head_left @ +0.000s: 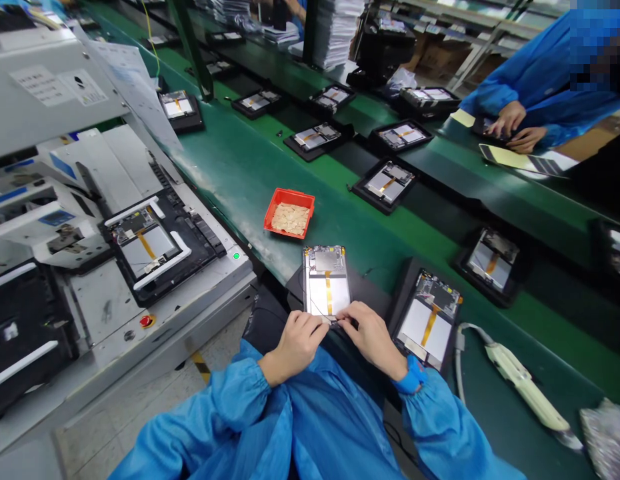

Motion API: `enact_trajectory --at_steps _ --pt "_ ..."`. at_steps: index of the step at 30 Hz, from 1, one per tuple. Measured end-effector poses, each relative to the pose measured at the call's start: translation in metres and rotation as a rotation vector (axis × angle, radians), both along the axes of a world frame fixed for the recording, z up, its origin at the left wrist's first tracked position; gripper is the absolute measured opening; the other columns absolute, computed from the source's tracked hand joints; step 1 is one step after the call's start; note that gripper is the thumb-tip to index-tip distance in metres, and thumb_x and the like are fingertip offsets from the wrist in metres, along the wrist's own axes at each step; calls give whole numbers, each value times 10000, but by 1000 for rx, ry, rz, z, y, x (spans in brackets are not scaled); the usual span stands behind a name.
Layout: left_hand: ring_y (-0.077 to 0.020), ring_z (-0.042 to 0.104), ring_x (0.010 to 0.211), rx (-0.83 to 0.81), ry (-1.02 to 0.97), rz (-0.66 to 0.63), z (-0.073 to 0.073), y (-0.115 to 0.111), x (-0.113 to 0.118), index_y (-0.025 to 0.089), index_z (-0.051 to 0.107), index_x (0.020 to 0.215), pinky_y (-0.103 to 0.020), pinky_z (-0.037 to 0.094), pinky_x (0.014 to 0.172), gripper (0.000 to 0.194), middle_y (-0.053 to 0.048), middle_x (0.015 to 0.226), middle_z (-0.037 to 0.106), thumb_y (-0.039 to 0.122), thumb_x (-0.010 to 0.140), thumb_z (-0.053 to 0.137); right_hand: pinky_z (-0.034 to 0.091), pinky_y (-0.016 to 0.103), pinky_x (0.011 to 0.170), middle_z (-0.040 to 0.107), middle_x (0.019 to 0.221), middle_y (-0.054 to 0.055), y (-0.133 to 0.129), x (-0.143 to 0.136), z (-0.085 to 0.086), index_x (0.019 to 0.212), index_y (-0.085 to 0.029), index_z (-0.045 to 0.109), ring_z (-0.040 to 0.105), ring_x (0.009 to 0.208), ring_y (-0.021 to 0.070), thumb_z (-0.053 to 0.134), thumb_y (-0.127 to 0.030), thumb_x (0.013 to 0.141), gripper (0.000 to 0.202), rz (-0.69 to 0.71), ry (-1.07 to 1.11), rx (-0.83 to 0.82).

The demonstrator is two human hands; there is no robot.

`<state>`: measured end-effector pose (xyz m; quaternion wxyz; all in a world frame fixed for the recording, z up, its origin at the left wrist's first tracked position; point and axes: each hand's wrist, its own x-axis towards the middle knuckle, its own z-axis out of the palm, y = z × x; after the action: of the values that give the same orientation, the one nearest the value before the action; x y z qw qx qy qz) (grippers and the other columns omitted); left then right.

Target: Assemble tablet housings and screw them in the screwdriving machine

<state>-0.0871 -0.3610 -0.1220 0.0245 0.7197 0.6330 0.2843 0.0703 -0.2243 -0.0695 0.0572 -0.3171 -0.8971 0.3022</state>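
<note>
An opened tablet-like device (317, 291) with a silver battery area and an orange ribbon lies on a dark pad at the bench edge. My left hand (297, 340) is closed at its lower edge, fingers pressed together near a thin dark wire. At the lower right corner my right hand (373, 337) is pinched; what its fingertips hold is too small to make out. A blue band is round my right wrist. Close to the right, a second opened device (430, 313) rests on a black tray. Beyond the first device sits a red bin (290, 213) of small tan pieces.
A grey machine (225, 273) with a device in its black fixture stands left. A cream electric screwdriver (527, 387) lies right. Several devices in black trays line the green conveyor (335, 163). Across it, another person's hands (515, 127) work at the far right.
</note>
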Motion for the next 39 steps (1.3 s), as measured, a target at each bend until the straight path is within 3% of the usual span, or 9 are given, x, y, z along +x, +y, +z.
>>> enact_trajectory --at_steps 7,19,28,35,39 --pt "-215 569 901 15 -10 7 -3 0 0 157 639 1128 -388 399 796 272 -91 999 682 133 967 422 444 320 733 613 817 32 -4 0 -3 858 -218 659 557 801 195 544 -194 931 137 -41 78 -28" --pt "-209 569 870 32 -18 16 -3 1 1 165 657 1119 -387 403 786 302 -99 977 678 151 979 389 444 311 738 603 813 21 0 -1 3 857 -214 623 558 787 181 530 -193 932 121 -8 30 -55" --pt "-214 570 897 14 -19 6 -2 0 0 159 634 1135 -386 394 801 274 -91 1010 684 146 984 406 345 315 706 612 842 38 1 -12 10 867 -207 600 536 788 195 562 -212 940 83 147 -227 205" --pt "-213 576 931 31 -13 -6 -2 -1 -1 152 617 1157 -384 398 810 265 -87 1032 687 142 984 417 318 318 704 598 852 48 6 -15 11 886 -191 589 513 783 194 490 -224 989 147 298 -250 285" --pt "-213 574 939 30 19 -6 -4 -2 -1 156 621 1151 -386 396 813 265 -92 1031 685 141 981 419 291 335 695 584 829 67 3 -18 6 868 -168 601 502 773 204 471 -195 984 176 333 -288 435"
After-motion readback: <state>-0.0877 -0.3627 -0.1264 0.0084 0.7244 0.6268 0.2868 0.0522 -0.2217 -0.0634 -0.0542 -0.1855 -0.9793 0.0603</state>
